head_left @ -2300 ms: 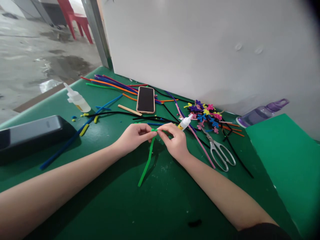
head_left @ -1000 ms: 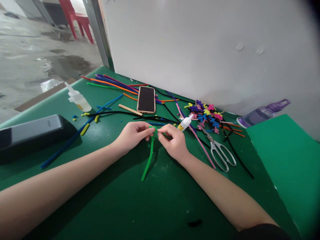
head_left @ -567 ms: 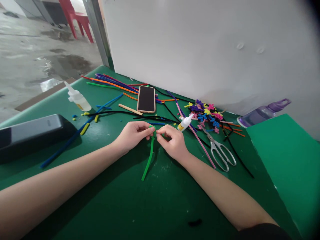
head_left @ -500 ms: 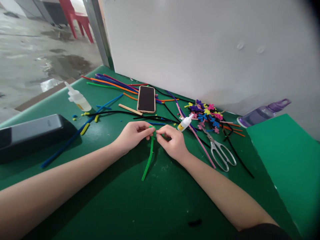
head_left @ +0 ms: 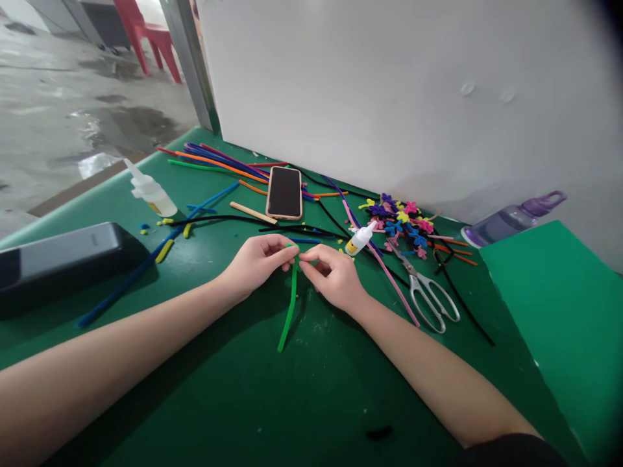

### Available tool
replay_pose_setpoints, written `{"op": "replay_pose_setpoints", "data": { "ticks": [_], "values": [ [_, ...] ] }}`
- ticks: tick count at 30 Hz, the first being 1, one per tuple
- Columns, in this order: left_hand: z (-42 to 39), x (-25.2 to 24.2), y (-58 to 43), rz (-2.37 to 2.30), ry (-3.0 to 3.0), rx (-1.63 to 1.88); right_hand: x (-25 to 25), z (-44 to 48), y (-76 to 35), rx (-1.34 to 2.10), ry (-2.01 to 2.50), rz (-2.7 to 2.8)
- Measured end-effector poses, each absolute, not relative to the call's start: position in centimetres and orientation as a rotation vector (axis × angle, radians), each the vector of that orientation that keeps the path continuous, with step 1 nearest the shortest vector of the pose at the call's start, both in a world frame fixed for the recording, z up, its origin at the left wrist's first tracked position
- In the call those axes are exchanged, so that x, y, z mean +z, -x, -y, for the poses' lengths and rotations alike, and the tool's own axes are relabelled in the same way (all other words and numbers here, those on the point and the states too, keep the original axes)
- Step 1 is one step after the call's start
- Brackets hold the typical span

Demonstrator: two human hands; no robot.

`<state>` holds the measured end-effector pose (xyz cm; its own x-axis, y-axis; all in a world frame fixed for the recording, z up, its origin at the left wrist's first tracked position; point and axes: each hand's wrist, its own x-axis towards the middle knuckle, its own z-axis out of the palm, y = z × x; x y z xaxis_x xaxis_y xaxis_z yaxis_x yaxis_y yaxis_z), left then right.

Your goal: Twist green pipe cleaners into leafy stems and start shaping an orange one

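Note:
Both my hands meet over the middle of the green table [head_left: 311,402]. My left hand [head_left: 256,263] pinches the top of a green pipe cleaner [head_left: 289,311], and my right hand [head_left: 331,275] pinches the same top end from the other side. The stem hangs down toward me, its lower end resting on the table. A small white glue bottle [head_left: 360,238] lies just beyond my right hand.
Scissors [head_left: 428,293] lie right of my right hand. A pile of small pipe-cleaner flowers [head_left: 402,220], loose coloured pipe cleaners [head_left: 219,162], a phone [head_left: 284,192], a larger glue bottle [head_left: 150,193], a dark box [head_left: 58,256] and a purple water bottle [head_left: 511,220] surround the work spot.
My fingers have kept working the top of the green pipe cleaner, drawing closer together. Its lower end has shifted slightly to the right and toward my hands.

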<state>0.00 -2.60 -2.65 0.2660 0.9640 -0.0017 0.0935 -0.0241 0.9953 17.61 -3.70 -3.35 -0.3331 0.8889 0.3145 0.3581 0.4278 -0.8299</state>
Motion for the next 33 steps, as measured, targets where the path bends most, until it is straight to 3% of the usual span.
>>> {"op": "replay_pose_setpoints", "data": {
  "ticks": [5, 17, 33],
  "values": [
    [2.05, -3.2, 0.26, -0.891, -1.091, 1.036, -3.25, 3.2, -17.69, 1.47, 0.979, 1.545],
    [2.63, -2.97, 0.49, -0.543, -0.941, 0.904, -2.87, 3.57, -17.37, 2.087, 0.649, 1.294],
    [2.37, -3.28, 0.47, -0.5, -1.044, 0.853, -3.24, 3.46, -17.22, 2.127, 0.614, 1.144]
  ]
}}
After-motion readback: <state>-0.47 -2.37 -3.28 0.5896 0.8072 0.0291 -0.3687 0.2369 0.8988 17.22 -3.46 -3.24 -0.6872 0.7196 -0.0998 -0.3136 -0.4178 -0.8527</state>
